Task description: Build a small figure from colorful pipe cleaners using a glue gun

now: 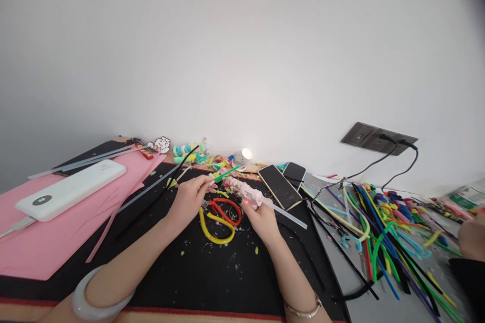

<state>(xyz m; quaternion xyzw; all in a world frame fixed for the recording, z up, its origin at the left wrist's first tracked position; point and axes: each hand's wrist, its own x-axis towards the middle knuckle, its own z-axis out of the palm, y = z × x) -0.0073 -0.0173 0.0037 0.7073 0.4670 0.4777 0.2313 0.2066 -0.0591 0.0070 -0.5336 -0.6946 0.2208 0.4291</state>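
Observation:
My left hand [191, 198] is closed in a pinch on a thin green pipe cleaner [228, 173], which points up and to the right. A pale pink hot glue gun [250, 195] is gripped in my right hand [262, 221], with a small red light glowing on it. Out of its back end sticks a translucent glue stick [288, 215]. The gun's nozzle points toward the green piece; whether they touch I cannot tell. Below and between my hands, a red loop handle [239, 216] and a yellow loop handle [215, 240] lie on the black mat [212, 282].
Pink sheets [38, 257] and a white power bank [71, 189] lie at left. Behind the hands are a lit lamp [244, 156] and two phones [279, 186]. Many pipe cleaners [394, 247] cover the right side, below a wall socket [379, 138] with cords. Another person's hand [472, 237] is far right.

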